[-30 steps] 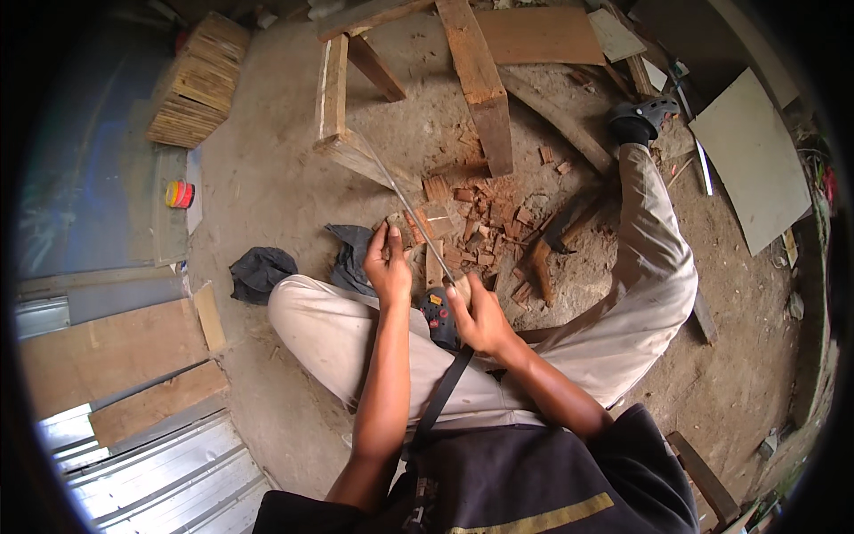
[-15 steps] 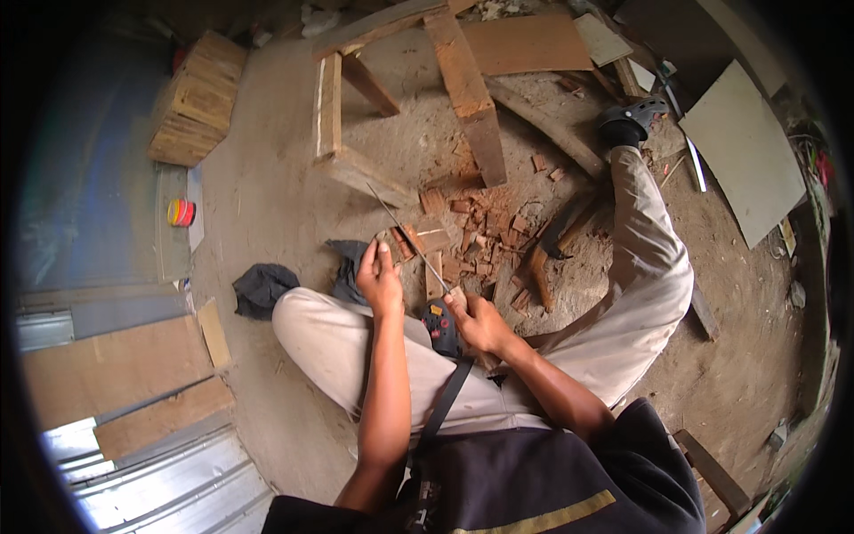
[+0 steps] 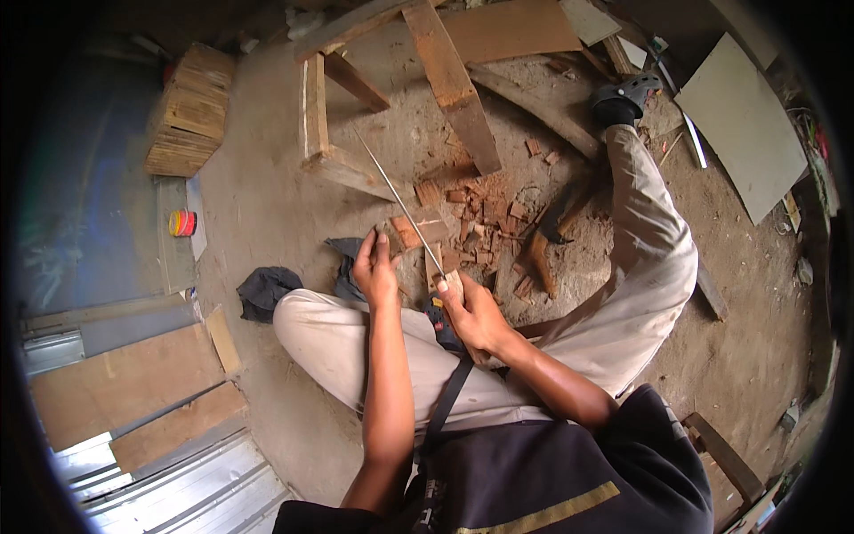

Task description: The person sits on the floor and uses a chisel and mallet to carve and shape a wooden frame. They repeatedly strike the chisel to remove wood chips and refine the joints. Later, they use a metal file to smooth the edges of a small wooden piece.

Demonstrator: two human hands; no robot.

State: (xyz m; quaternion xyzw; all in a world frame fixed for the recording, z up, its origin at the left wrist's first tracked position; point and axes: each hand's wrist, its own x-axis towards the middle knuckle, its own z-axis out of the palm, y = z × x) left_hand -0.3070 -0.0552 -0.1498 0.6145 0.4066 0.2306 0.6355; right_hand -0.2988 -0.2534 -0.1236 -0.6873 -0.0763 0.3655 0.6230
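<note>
My right hand [image 3: 478, 319] is closed round the wooden handle [image 3: 454, 287] of a long, thin metal-bladed tool [image 3: 400, 204]. Its narrow blade slants away to the upper left, its tip beside a wooden frame. On the left, my left hand [image 3: 377, 274] is raised with thumb and fingertips drawn together. Anything between them is too small to tell, and the hand is apart from the blade. Beyond it, a reddish-brown wood piece [image 3: 411, 233] lies on the ground under the blade. A dark shoe [image 3: 438, 319] shows under my right hand.
The wooden frame [image 3: 356, 169] stands ahead on the dirt floor. Reddish wood chips [image 3: 480, 236] are scattered before me, beside a wooden-handled tool with a dark head [image 3: 541, 258]. At left are a stack of wood [image 3: 189, 111], a red-yellow roll [image 3: 182, 222] and boards [image 3: 129, 383].
The blade has swung to point more steeply away, its tip now farther up. My left hand has drawn slightly left, away from it. The whole view has shifted a little.
</note>
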